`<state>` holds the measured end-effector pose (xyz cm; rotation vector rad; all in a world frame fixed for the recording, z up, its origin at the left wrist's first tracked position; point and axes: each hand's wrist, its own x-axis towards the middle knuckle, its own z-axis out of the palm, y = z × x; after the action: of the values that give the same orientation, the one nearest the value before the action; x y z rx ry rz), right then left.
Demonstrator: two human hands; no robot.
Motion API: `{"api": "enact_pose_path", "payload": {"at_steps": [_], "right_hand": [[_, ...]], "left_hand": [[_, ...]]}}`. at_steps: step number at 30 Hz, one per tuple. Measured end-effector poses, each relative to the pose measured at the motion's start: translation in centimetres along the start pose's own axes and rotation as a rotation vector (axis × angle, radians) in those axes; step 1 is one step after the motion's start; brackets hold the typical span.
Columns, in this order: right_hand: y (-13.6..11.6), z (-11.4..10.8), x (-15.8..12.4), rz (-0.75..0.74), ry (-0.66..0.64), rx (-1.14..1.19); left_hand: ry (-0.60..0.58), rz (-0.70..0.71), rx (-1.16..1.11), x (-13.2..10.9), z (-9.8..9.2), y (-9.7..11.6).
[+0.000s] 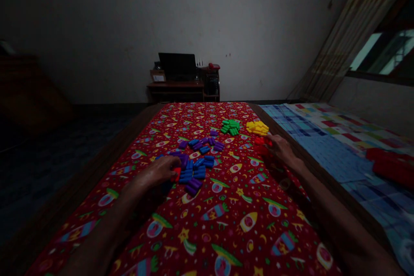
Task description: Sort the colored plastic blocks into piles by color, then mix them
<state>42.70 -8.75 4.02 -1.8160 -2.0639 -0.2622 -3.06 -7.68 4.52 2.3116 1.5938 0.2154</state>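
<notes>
Short plastic pieces, like small tubes, lie in colour groups on a red patterned cloth. My left hand reaches into a mixed group of blue pieces and purple pieces. Its thumb and fingers close around a red piece. Over on the right, my right hand is at a small pile of red pieces, fingers curled in at its edge. What its fingertips hold, if anything, is too dim to make out.
Beyond the red pile are a yellow pile and a green pile. A desk with a black monitor stands against the far wall. Right of the table lies bedding with a red cloth bundle.
</notes>
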Motion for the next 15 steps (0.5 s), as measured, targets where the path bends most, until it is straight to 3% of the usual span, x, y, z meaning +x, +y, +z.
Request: {"api": "enact_pose_path", "payload": {"at_steps": [4,7,8,12,15], "right_hand": [[0.7,0.6,-0.4,0.037,0.103,0.079],[-2.8,0.6,-0.5,-0.055,0.188,0.289],[-4.6,0.5,-0.7,-0.106,0.158,0.382],[-13.1,0.0,-1.9,-0.336,-0.17,0.739],[-16.9,0.0,-2.9,-0.43,-0.312,0.801]], "left_hand": [[0.058,0.014,-0.178,0.0,-1.0,1.2],[0.136,0.03,-0.42,-0.2,-0.9,3.0],[0.155,0.051,-0.5,-0.3,-0.7,3.9],[0.247,0.144,-0.593,-0.9,1.2,7.5],[0.274,0.204,-0.54,-1.6,2.7,9.3]]}}
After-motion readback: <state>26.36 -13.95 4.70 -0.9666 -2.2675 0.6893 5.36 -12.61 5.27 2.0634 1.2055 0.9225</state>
